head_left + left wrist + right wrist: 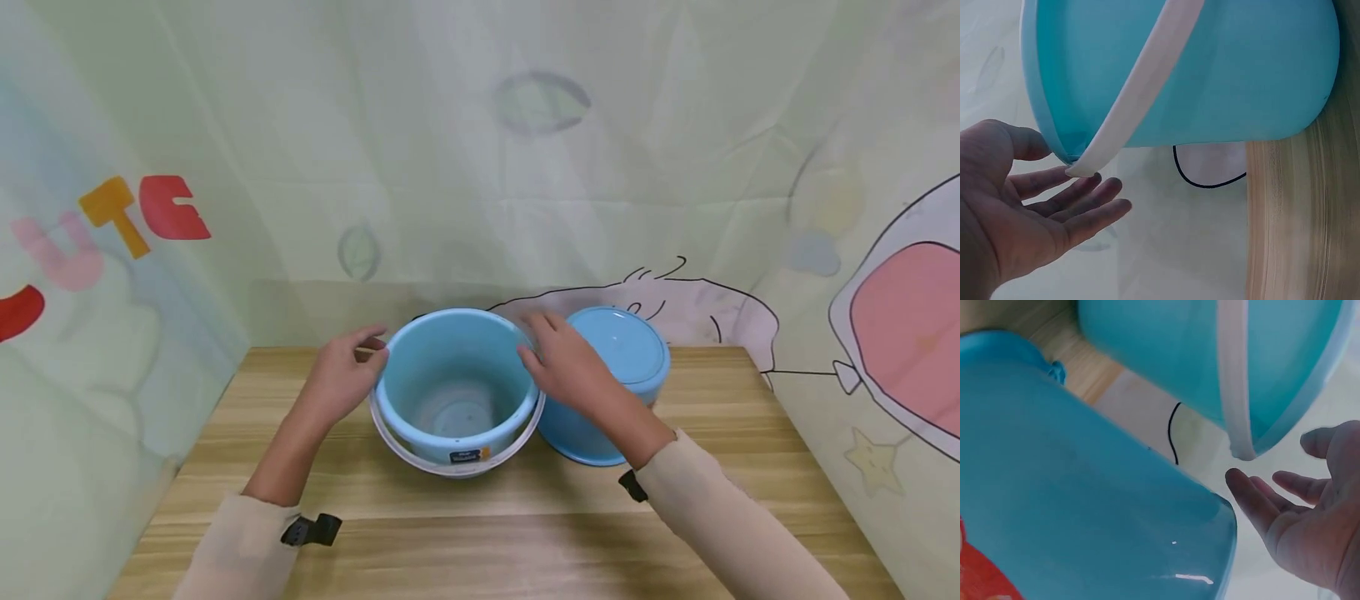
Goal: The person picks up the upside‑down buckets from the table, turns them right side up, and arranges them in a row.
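Note:
A light blue bucket (461,375) stands upright on the table, its mouth up, with a pale handle (397,450) lowered around its front. At the bucket's left rim is my left hand (348,375); in the left wrist view its thumb meets the rim and its extended fingers lie by the handle's end. My right hand (570,367) hovers by the right rim, fingers spread, with a gap between them and the bucket in the right wrist view. Just right of it sits a second, darker blue bucket (1097,481), turned upside down, partly hidden by my right forearm.
The wood-grain table (465,550) ends at a printed fabric backdrop (450,167) behind and on both sides. Black straps or devices (311,530) show at both sleeve cuffs. The two buckets stand close together.

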`<state>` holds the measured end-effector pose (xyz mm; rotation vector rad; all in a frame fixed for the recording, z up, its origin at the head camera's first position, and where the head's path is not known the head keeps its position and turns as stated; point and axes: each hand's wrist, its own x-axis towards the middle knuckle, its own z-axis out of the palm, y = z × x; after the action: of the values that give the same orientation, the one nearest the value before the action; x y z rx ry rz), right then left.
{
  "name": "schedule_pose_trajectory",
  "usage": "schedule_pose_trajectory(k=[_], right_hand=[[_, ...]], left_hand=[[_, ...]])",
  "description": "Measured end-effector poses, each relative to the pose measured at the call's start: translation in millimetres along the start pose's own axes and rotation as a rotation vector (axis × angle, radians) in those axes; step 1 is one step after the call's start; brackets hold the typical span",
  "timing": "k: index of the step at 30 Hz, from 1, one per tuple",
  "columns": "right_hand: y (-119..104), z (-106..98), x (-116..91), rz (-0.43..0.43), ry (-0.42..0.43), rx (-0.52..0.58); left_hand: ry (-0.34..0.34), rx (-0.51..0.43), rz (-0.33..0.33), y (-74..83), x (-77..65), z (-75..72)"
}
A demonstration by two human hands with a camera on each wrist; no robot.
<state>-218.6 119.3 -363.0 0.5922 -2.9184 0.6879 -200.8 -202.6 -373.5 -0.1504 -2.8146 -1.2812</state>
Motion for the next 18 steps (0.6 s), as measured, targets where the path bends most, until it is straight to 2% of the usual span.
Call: schedule_pose_trajectory(k=[5,8,14,18], right_hand=[[3,0,-17,-0.047,0.007,0.066],[3,3,-28,-0.048,-0.008,0.114],[3,9,-44,-0.030,-0.068,0.177],[1,12,-49,-0.012,-0.101,0.208]], left_hand=[[0.048,-0.003,0.073,1.1,-6.8,0.8],[0.050,-0.006,0.106,1.7,-12.4,0.6],[0.027,0.016,0.118,1.6,-22.7,0.6],[-0.013,0.018,0.106,2.6,-26.2,0.1]])
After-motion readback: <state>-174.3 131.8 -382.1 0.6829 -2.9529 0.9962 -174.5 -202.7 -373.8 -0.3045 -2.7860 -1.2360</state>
